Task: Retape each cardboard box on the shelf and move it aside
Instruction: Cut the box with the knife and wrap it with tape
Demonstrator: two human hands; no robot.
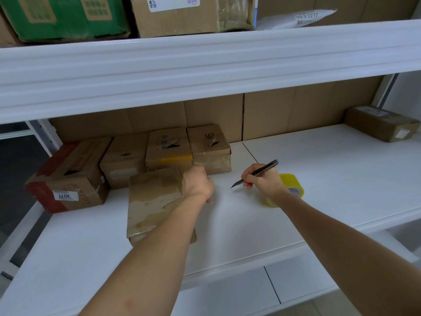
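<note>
— Two bare forearms are reaching in over the smooth white shelf board (319, 169); what is lying farthest left?

— Four worn brown cardboard boxes are sitting in a row (127, 160) against the corrugated cardboard backing (273, 115), their tops torn open in small dark gaps. In front of them a flat brown cardboard box patched with glossy clear tape (155, 197) is resting on the shelf.

— And the left hand (197, 183)?

— It is curling into a fist at that box's right edge; whether it is pinching anything, I cannot tell.

— Further right?

— The right hand (262, 181) is gripping a slim black utility knife (257, 173), blade pointing down-left. Just behind it a roll of yellow packing tape (292, 185) is lying on the shelf. Far right, another brown cardboard box (380, 123) is sitting well apart.
</note>
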